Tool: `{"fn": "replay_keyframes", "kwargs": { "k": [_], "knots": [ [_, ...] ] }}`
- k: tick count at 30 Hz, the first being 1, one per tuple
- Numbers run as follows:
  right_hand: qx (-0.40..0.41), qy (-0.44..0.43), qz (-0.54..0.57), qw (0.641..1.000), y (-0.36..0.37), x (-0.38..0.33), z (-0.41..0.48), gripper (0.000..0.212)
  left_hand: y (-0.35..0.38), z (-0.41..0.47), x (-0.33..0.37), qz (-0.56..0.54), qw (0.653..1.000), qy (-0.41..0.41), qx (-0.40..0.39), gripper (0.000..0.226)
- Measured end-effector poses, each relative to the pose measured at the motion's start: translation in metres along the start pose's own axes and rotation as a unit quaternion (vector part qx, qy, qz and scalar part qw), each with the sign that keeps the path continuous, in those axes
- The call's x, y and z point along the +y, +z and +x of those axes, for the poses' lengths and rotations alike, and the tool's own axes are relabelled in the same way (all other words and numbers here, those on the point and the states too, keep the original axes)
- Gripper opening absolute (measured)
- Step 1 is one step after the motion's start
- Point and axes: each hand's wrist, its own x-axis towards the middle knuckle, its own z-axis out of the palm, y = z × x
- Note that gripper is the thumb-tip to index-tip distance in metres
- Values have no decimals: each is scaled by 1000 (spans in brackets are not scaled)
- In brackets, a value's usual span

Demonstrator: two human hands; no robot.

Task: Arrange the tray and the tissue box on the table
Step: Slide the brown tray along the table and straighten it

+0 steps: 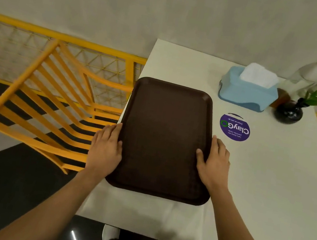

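Note:
A dark brown rectangular tray [164, 133] lies on the left part of the white table [263, 193], its left edge at the table's left edge. My left hand [106, 148] grips the tray's left rim, thumb on top. On the opposite rim, my right hand [214, 164] holds on, thumb inside the tray. A light blue tissue box [247, 91] with white tissue sticking up stands at the far right of the table, apart from the tray.
A purple round sticker [234, 127] lies between tray and tissue box. A dark round vase with a green sprig [289, 113] and a glass bottle [307, 76] stand behind the box. An orange slatted chair [50, 105] sits left of the table, a yellow railing [62, 37] beyond.

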Motion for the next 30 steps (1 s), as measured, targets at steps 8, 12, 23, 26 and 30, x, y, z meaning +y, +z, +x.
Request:
{"fn": "replay_keyframes", "kwargs": {
  "k": [8, 12, 23, 26, 30],
  "knots": [
    [-18, 14, -42, 999, 4, 2, -30, 73, 4, 0, -11, -21, 998, 40, -31, 55],
    [-24, 21, -34, 999, 5, 11, -53, 72, 9, -8, -14, -6, 997, 69, -20, 55],
    [-44, 26, -43, 998, 3, 21, -55, 76, 12, -19, -9, -10, 998, 56, -17, 54],
    [-42, 29, -42, 998, 2, 24, -59, 76, 12, -20, -7, -6, 998, 61, -19, 55],
    [-36, 34, -47, 998, 2, 26, -61, 76, 13, -22, -6, -5, 998, 61, -23, 56]
  ]
}}
